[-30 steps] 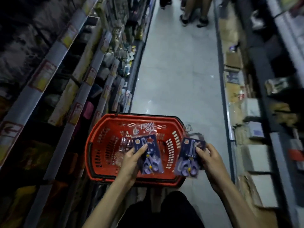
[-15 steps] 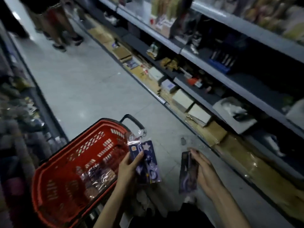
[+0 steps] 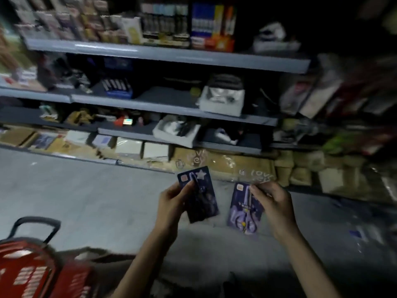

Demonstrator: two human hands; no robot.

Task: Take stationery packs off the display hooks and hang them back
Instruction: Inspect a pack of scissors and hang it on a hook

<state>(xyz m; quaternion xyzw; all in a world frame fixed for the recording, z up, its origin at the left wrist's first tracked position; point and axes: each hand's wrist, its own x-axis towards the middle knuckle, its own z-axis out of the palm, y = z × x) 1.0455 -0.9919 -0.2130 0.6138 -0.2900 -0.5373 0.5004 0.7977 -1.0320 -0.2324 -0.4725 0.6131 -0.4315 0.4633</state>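
Basket (image 3: 43, 274) moved left; left hand (image 3: 171, 203), right hand (image 3: 272, 203) grip packs (image 3: 206, 203) (image 3: 245, 214).

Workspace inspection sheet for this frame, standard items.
Surface: grey floor; no table in view.
Job's things: star-marked pack and scissors pack, both in hand, apart; no display hook made out.
Clutter: red basket at lower left, partly out of frame.
Grippers: left hand grips the star-marked pack; right hand pinches the scissors pack near its top.
Cables: nothing seen.
Surroundings: stocked grey shelves ahead, blurred; cardboard boxes along the bottom.
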